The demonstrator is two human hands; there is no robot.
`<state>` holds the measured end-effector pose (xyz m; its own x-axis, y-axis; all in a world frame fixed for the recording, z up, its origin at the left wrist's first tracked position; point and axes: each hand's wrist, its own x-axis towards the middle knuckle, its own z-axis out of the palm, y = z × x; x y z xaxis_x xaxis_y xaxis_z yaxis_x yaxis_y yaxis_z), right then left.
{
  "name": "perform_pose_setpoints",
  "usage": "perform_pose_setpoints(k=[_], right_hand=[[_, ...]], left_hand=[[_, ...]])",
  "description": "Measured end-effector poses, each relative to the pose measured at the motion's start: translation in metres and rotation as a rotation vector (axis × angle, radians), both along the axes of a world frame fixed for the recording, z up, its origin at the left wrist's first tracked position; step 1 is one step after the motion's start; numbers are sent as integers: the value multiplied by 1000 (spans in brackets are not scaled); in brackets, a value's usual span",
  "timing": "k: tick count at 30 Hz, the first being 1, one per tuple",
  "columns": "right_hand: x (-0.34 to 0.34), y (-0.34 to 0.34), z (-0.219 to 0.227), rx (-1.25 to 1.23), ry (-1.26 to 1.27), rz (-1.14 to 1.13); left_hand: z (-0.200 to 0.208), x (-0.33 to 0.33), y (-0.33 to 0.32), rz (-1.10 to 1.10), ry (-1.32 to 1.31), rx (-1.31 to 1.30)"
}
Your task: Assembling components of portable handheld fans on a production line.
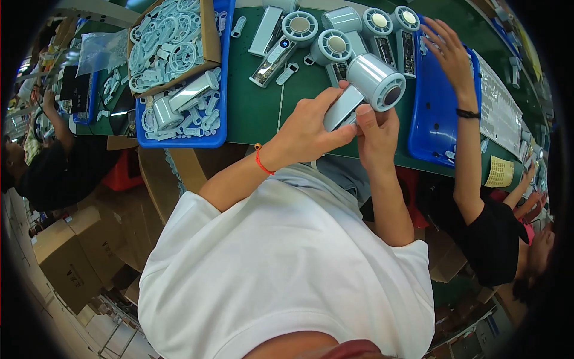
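Over the table's front edge I hold a pale blue handheld fan (375, 82) with a cylindrical head and a straight handle. My left hand (311, 128) wraps the handle from the left, its thumb stretched along the lower end. My right hand (379, 137) grips where handle and head meet, thumb pressed on the near side. Just beyond are several more fans, among them one with an open handle and a lit display (278, 57). Some handles show bare circuit boards. A small pale blue oval part (287, 73) lies beside them on the green table (251, 113).
At left, a blue tray (224, 128) holds loose parts and a cardboard box (210, 57) full of pale blue rings and clips. Another blue tray (427, 128) stands at right, with a co-worker's hand (448, 54) reaching over it. A co-worker sits on either side; cartons (75, 257) stand behind.
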<state>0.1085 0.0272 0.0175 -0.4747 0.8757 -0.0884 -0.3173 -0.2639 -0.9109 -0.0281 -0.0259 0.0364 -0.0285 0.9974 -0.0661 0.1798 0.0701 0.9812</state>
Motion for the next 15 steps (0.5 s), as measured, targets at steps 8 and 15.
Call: perform_pose_setpoints(k=[8,15], right_hand=[[-2,-10,4,172,-98,89],[-9,-28,-37,690,-203,105]], left_hand=[[-10,4,-17,-10,90,314],[-44,-20,-84,280,56,22]])
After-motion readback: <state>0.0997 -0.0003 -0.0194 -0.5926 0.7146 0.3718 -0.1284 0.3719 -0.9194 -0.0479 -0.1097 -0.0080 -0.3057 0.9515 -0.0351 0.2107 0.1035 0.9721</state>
